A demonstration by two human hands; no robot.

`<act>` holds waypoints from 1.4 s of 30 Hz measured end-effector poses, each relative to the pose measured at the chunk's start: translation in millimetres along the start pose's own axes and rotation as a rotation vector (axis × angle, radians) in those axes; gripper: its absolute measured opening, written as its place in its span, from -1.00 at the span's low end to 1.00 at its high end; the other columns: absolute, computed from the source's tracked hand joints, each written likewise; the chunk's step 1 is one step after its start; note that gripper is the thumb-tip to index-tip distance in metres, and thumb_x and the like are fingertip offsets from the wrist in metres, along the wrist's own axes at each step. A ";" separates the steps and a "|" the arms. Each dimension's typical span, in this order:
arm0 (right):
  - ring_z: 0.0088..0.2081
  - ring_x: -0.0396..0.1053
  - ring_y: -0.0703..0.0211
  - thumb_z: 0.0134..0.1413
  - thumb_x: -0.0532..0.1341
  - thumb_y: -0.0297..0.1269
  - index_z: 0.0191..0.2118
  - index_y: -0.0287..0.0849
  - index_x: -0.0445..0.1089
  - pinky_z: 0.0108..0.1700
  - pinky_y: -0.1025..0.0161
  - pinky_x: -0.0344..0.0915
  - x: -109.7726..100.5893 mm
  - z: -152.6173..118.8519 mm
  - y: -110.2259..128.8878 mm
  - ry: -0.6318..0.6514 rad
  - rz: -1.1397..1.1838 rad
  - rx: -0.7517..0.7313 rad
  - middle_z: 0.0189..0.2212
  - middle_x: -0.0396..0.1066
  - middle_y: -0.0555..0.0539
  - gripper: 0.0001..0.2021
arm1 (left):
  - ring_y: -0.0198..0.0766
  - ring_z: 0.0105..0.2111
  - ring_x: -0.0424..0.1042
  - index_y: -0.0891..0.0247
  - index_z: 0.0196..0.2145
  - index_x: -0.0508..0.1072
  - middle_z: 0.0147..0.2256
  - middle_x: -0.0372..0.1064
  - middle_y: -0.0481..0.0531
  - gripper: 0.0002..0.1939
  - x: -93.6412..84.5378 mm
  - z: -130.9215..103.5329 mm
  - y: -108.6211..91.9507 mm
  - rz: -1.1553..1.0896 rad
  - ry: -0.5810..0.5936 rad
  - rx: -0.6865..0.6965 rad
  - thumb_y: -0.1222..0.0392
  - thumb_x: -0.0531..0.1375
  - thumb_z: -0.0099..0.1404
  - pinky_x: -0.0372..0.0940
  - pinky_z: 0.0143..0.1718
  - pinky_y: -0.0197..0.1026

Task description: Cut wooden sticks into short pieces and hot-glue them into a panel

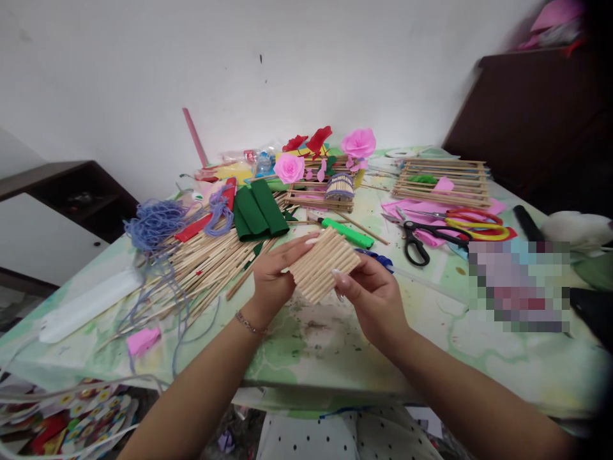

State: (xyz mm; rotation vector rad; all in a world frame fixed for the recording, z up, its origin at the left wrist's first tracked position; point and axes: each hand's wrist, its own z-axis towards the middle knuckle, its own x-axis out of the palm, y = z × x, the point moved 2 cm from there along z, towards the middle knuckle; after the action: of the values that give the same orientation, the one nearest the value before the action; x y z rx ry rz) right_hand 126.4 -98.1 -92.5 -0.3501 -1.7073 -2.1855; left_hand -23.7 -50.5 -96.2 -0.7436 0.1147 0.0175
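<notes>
A small flat panel of short wooden sticks (322, 268), laid side by side, is tilted above the table's front middle. My left hand (278, 271) grips its left edge, with fingers along the far side. My right hand (376, 297) holds its right side, thumb on the upper face and fingers behind. Just beyond the panel lies a green utility knife (348, 233). Blue loops (376, 259), partly hidden by my right hand, lie behind it. Long loose sticks (205, 268) are heaped left of my left hand, with folded green paper (260, 211) on top.
Purple yarn (156, 225) lies at the left, near a white power strip (90, 305). Behind the panel stand pink flowers (359, 143) and stick frames. Black scissors (416, 246) and yellow-handled scissors (479, 230) lie right, before a stick rack (440, 182).
</notes>
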 end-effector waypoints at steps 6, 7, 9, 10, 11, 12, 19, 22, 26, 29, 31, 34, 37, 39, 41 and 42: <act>-0.53 0.24 0.35 -0.14 0.40 -0.22 -0.41 -0.11 0.42 -0.40 0.30 0.36 1.8 2.1 2.3 0.036 0.119 -0.059 -0.52 0.35 0.08 -0.82 | -0.21 -0.05 0.48 0.04 0.01 0.47 -0.03 0.47 0.04 -0.54 1.2 -0.9 0.6 0.128 0.032 0.304 0.41 0.26 0.17 0.38 -0.03 -0.15; -0.53 0.23 0.36 -0.13 0.40 -0.24 -0.40 -0.11 0.43 -0.40 0.31 0.36 1.8 2.0 2.2 0.040 0.133 -0.061 -0.53 0.34 0.09 -0.83 | -0.22 -0.04 0.47 0.04 0.02 0.47 -0.02 0.47 0.04 -0.52 1.5 -0.9 0.8 0.140 0.035 0.308 0.43 0.25 0.18 0.38 -0.03 -0.17; -0.54 0.22 0.37 -0.12 0.40 -0.25 -0.40 -0.11 0.46 -0.41 0.33 0.35 1.9 1.7 1.8 0.041 0.156 -0.065 -0.55 0.33 0.09 -0.86 | -0.23 -0.04 0.47 0.04 0.02 0.46 -0.01 0.47 0.04 -0.52 2.0 -1.0 0.8 0.147 0.038 0.306 0.43 0.24 0.18 0.38 -0.03 -0.17; -0.54 0.22 0.38 -0.11 0.40 -0.26 -0.39 -0.11 0.47 -0.41 0.34 0.35 2.0 1.5 1.5 0.041 0.168 -0.066 -0.54 0.34 0.09 -0.87 | -0.22 -0.04 0.47 0.04 0.02 0.46 -0.01 0.47 0.03 -0.52 2.1 -1.1 0.7 0.148 0.039 0.299 0.43 0.24 0.19 0.38 -0.02 -0.17; -0.53 0.22 0.38 -0.09 0.39 -0.27 -0.39 -0.11 0.48 -0.40 0.35 0.34 2.1 1.4 1.2 0.043 0.180 -0.067 -0.54 0.34 0.09 -0.89 | -0.21 -0.04 0.47 0.03 0.02 0.46 -0.01 0.47 0.04 -0.53 2.2 -1.2 0.6 0.149 0.041 0.291 0.42 0.24 0.19 0.38 -0.02 -0.16; -0.53 0.21 0.39 -0.07 0.38 -0.27 -0.39 -0.11 0.49 -0.40 0.36 0.34 2.2 1.3 0.9 0.046 0.188 -0.066 -0.54 0.34 0.09 -0.90 | -0.21 -0.04 0.47 0.03 0.02 0.46 -0.02 0.47 0.03 -0.54 2.3 -1.3 0.6 0.149 0.041 0.284 0.41 0.25 0.19 0.38 -0.02 -0.15; -0.52 0.21 0.42 -0.01 0.35 -0.25 -0.36 -0.11 0.50 -0.45 0.41 0.24 -1.1 2.1 -4.5 0.035 0.172 -0.054 -0.51 0.36 0.08 -0.91 | -0.22 -0.04 0.47 0.02 0.03 0.46 -0.02 0.47 0.01 -0.51 2.7 -1.1 1.6 0.156 0.046 0.272 0.43 0.24 0.18 0.38 -0.02 -0.16; -0.52 0.21 0.42 0.00 0.35 -0.23 -0.35 -0.11 0.49 -0.47 0.43 0.19 -3.4 2.1 -6.6 0.033 0.159 -0.036 -0.51 0.36 0.08 -0.90 | -0.24 -0.05 0.47 0.01 0.03 0.45 -0.01 0.47 0.00 -0.50 2.7 -0.7 1.6 0.163 0.040 0.273 0.45 0.24 0.18 0.37 -0.02 -0.18; -0.52 0.18 0.41 0.02 0.34 -0.20 -0.35 -0.12 0.48 -0.49 0.41 0.16 -4.5 2.6 -7.2 0.026 0.148 -0.010 -0.50 0.36 0.08 -0.88 | -0.24 -0.05 0.47 0.01 0.04 0.44 -0.01 0.46 0.00 -0.50 2.4 -1.7 1.4 0.201 0.030 0.280 0.45 0.22 0.20 0.37 -0.03 -0.18; -0.54 0.16 0.39 0.01 0.33 -0.18 -0.32 -0.12 0.47 -0.50 0.38 0.17 -2.6 3.5 -6.3 0.034 0.125 0.024 -0.51 0.33 0.07 -0.85 | -0.24 -0.06 0.47 0.03 0.03 0.45 -0.01 0.46 0.02 -0.52 1.4 -3.2 1.9 0.264 0.007 0.277 0.45 0.19 0.21 0.37 -0.03 -0.16; -0.53 0.16 0.36 -0.01 0.33 -0.17 -0.32 -0.12 0.45 -0.47 0.34 0.20 -0.6 3.9 -5.4 0.043 0.096 0.033 -0.53 0.30 0.08 -0.83 | -0.23 -0.05 0.47 0.04 0.04 0.45 0.00 0.46 0.02 -0.52 1.0 -4.0 2.7 0.289 0.003 0.270 0.46 0.18 0.22 0.36 -0.01 -0.15; -0.51 0.19 0.32 -0.05 0.34 -0.14 -0.33 -0.12 0.42 -0.43 0.30 0.23 2.7 3.5 -5.0 0.059 0.049 0.051 -0.55 0.27 0.07 -0.80 | -0.24 -0.03 0.45 0.04 0.05 0.44 0.01 0.45 0.00 -0.49 0.8 -4.6 3.7 0.284 0.007 0.263 0.48 0.16 0.21 0.34 0.01 -0.17; -0.50 0.20 0.32 -0.13 0.38 -0.13 -0.29 -0.12 0.40 -0.44 0.30 0.23 5.9 1.6 -6.1 0.081 0.052 0.099 -0.50 0.31 0.05 -0.73 | -0.28 -0.03 0.45 0.03 0.04 0.44 0.01 0.45 -0.03 -0.46 1.2 -4.8 4.0 0.288 0.001 0.257 0.53 0.11 0.20 0.34 0.01 -0.19; -0.50 0.19 0.33 -0.18 0.41 -0.13 -0.26 -0.12 0.40 -0.45 0.32 0.22 7.8 0.0 -7.0 0.103 0.064 0.137 -0.47 0.34 0.04 -0.67 | -0.28 -0.03 0.45 0.03 0.04 0.44 0.01 0.45 -0.03 -0.44 1.6 -4.8 3.9 0.286 0.000 0.256 0.55 0.10 0.19 0.34 0.01 -0.19; -0.49 0.20 0.33 -0.20 0.43 -0.13 -0.24 -0.12 0.39 -0.45 0.32 0.22 8.9 -1.5 -7.9 0.126 0.063 0.175 -0.43 0.37 0.03 -0.63 | -0.27 -0.04 0.46 0.03 0.04 0.44 0.00 0.46 -0.02 -0.43 1.8 -4.6 3.6 0.282 -0.003 0.253 0.56 0.11 0.18 0.34 0.00 -0.18; -0.47 0.21 0.33 -0.21 0.43 -0.12 -0.23 -0.12 0.39 -0.44 0.32 0.22 9.1 -2.1 -8.6 0.134 0.058 0.192 -0.41 0.38 0.02 -0.61 | -0.27 -0.04 0.46 0.03 0.04 0.45 0.00 0.46 -0.02 -0.42 1.8 -4.5 3.5 0.281 -0.005 0.253 0.57 0.12 0.17 0.35 0.00 -0.17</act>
State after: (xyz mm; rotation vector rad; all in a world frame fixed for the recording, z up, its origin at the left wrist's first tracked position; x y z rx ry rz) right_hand 114.7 -99.3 -97.0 -0.1963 -1.7908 -1.9383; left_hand -22.6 -51.1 -102.1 -0.4702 0.2117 0.2682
